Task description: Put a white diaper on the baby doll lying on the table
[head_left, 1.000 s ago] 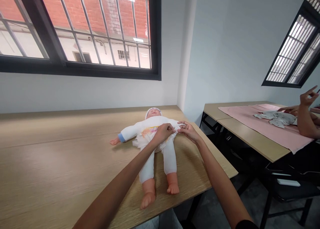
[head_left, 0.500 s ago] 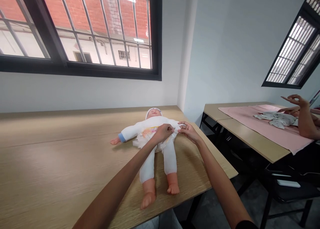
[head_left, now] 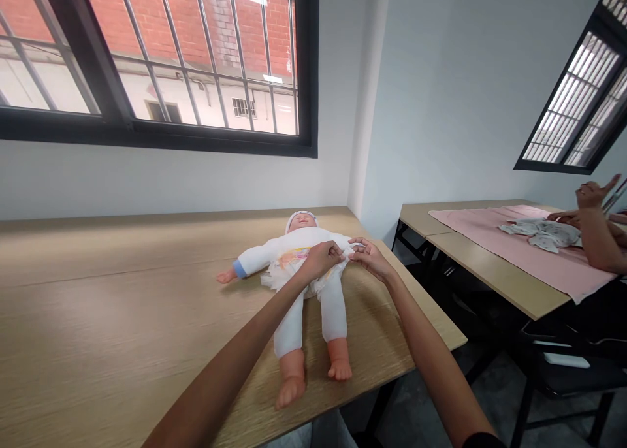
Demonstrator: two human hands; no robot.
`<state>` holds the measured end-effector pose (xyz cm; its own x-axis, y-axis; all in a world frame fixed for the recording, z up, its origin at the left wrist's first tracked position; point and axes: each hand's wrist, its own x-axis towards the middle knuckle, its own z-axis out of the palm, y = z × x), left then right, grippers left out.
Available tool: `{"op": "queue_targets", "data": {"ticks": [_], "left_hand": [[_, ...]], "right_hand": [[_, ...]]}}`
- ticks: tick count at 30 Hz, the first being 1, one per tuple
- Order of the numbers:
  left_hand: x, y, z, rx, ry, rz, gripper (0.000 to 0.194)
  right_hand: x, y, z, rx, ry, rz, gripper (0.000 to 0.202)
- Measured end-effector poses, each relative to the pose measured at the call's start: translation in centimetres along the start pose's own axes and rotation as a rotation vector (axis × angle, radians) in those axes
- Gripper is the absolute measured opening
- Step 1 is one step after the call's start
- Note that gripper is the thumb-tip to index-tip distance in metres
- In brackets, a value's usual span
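Baby doll (head_left: 298,241) is laid face-up on the wooden table (head_left: 147,304). Its printed wrap (head_left: 292,260) is apparently being adjusted at one side by the left hand (head_left: 321,260), fingers narrowed, and the right hand (head_left: 371,260), fingers slightly parted; any grip cannot be told. Steady fingertip control seems called for.

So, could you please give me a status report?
Left grip and right grip near diaper, hold unclear. Doll face-up on table. Left forearm partly hides one leg.
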<state>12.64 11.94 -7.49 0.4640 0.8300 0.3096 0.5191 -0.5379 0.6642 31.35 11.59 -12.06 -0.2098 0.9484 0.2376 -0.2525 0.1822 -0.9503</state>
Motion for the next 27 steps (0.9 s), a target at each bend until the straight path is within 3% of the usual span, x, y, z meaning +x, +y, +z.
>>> {"op": "queue_targets", "data": {"ticks": [20, 27], "left_hand": [[0.06, 0.00, 0.06, 0.064, -0.014, -0.010, 0.019], [-0.15, 0.15, -0.20, 0.050, 0.000, 0.002, 0.007]], "right_hand": [[-0.11, -0.15, 0.07, 0.001, 0.009, 0.004, 0.047], [-0.17, -0.20, 0.08, 0.000, 0.022, 0.004, 0.049]]}}
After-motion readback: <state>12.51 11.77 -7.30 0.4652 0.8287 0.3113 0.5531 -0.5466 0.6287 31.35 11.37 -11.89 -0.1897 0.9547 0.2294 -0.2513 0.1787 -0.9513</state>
